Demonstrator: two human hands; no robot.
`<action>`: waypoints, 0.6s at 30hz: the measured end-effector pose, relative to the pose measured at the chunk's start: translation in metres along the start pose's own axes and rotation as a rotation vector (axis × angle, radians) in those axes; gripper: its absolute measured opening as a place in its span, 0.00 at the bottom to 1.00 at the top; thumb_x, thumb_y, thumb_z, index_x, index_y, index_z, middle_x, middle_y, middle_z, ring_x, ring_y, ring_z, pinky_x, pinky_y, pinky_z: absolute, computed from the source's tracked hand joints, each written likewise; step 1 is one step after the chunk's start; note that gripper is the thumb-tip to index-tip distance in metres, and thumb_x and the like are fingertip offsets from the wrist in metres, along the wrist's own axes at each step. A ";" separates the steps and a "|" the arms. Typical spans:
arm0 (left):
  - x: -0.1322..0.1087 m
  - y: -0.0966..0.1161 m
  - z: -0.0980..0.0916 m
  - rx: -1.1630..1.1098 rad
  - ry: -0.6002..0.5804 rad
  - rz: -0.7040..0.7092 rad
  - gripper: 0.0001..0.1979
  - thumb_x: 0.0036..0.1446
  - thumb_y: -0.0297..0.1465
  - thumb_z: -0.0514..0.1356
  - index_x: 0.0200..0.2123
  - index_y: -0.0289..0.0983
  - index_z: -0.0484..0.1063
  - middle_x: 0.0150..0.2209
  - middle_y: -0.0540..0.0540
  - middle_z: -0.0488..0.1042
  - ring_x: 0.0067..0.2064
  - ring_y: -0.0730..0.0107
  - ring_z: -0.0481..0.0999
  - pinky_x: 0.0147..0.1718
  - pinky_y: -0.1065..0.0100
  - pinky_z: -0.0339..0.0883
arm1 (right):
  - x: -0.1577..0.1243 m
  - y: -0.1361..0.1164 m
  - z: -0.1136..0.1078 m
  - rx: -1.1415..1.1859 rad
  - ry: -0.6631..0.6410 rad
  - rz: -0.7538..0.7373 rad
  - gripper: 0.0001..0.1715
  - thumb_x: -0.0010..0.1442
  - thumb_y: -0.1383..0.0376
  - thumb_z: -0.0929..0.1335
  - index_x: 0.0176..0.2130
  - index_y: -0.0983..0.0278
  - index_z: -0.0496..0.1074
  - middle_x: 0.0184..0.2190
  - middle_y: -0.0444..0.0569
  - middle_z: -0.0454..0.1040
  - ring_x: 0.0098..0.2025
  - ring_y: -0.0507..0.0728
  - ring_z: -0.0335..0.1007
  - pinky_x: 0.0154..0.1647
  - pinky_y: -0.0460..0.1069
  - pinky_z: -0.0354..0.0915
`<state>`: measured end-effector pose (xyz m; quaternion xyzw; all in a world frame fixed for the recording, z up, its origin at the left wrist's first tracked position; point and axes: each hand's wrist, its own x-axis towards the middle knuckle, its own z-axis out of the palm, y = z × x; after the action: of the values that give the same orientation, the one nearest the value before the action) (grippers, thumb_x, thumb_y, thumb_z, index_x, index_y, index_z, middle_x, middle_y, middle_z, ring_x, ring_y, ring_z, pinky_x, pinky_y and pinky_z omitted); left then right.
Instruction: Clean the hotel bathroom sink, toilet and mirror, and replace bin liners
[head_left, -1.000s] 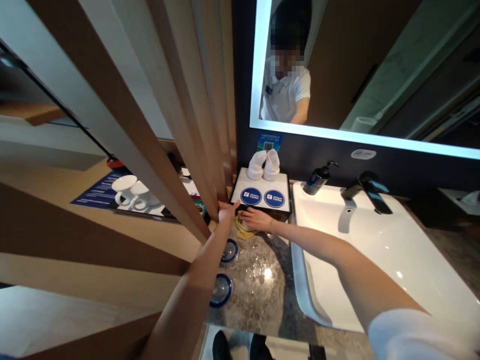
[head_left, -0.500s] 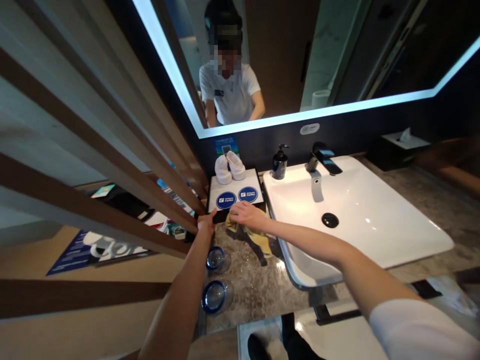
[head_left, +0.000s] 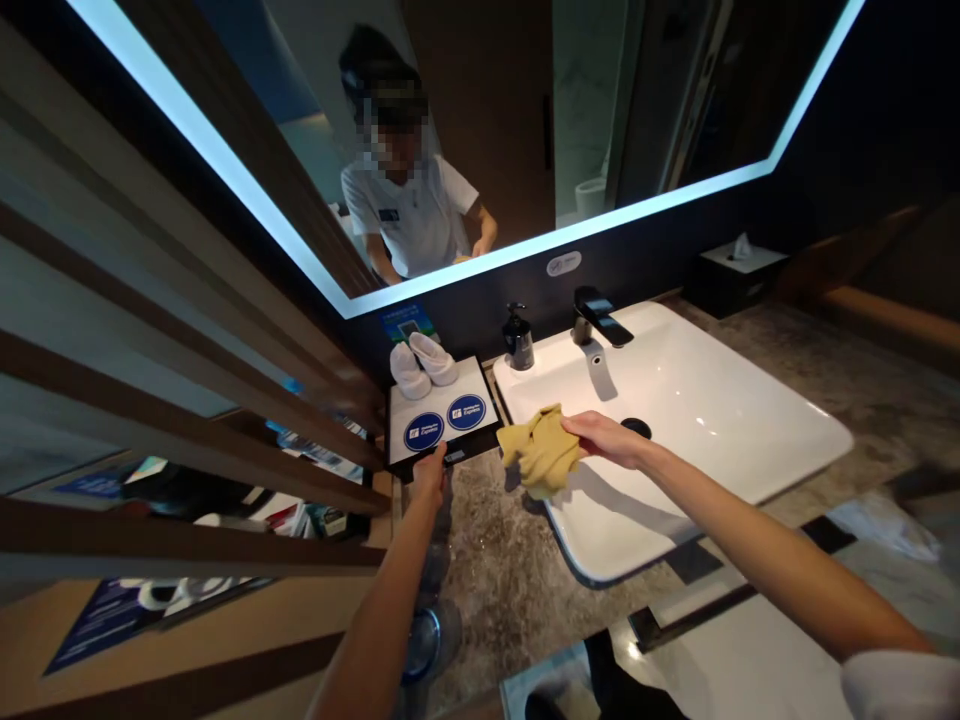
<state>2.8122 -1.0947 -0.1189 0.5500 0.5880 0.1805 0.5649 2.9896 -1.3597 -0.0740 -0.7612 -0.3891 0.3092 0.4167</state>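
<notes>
My right hand [head_left: 604,438] pinches a crumpled yellow cloth [head_left: 544,455], which hangs over the left rim of the white washbasin [head_left: 720,400]. At the front edge of a low black box with a pale top [head_left: 401,405], my left hand [head_left: 429,475] grips with its fingers bent; part of the fingers is hidden. On the box lie two round blue coasters [head_left: 466,412] and two rolled white cloths [head_left: 421,365]. Behind my left forearm is a blue-rimmed glass [head_left: 424,640], partly covered.
A dark soap dispenser [head_left: 518,338] and a black tap [head_left: 600,318] stand at the basin's back. The tissue box [head_left: 739,272] sits at the right rear. Wooden slats [head_left: 187,400] border the left side, and a lit mirror [head_left: 480,120] hangs above the stone counter [head_left: 487,570].
My right hand has lifted the cloth off the counter and moved right, toward the basin. My left hand has shifted from the box's left corner to its front edge. The view has turned.
</notes>
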 end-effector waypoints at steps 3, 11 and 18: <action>-0.003 0.007 0.021 0.029 -0.034 -0.030 0.21 0.57 0.41 0.61 0.19 0.36 0.59 0.15 0.55 0.57 0.14 0.80 0.55 0.13 0.76 0.43 | -0.001 -0.003 -0.004 0.048 0.118 0.010 0.27 0.65 0.54 0.59 0.28 0.67 0.75 0.23 0.45 0.72 0.27 0.51 0.65 0.29 0.42 0.58; -0.001 0.025 0.026 0.075 -0.020 -0.137 0.20 0.56 0.41 0.62 0.20 0.35 0.62 0.13 0.56 0.54 0.13 0.80 0.53 0.13 0.76 0.42 | 0.145 -0.038 0.045 0.052 0.426 0.057 0.27 0.70 0.56 0.54 0.36 0.65 0.73 0.35 0.49 0.76 0.38 0.54 0.70 0.39 0.45 0.61; 0.003 0.022 0.028 0.079 0.043 -0.103 0.23 0.57 0.41 0.61 0.17 0.36 0.60 0.11 0.56 0.51 0.14 0.81 0.48 0.14 0.75 0.38 | 0.296 -0.068 0.068 -0.064 0.397 0.256 0.34 0.67 0.59 0.59 0.61 0.84 0.59 0.61 0.74 0.60 0.64 0.66 0.58 0.61 0.53 0.57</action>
<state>2.8468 -1.0964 -0.1101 0.5369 0.6342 0.1398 0.5385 3.0624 -1.0580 -0.0896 -0.8631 -0.2094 0.1913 0.4179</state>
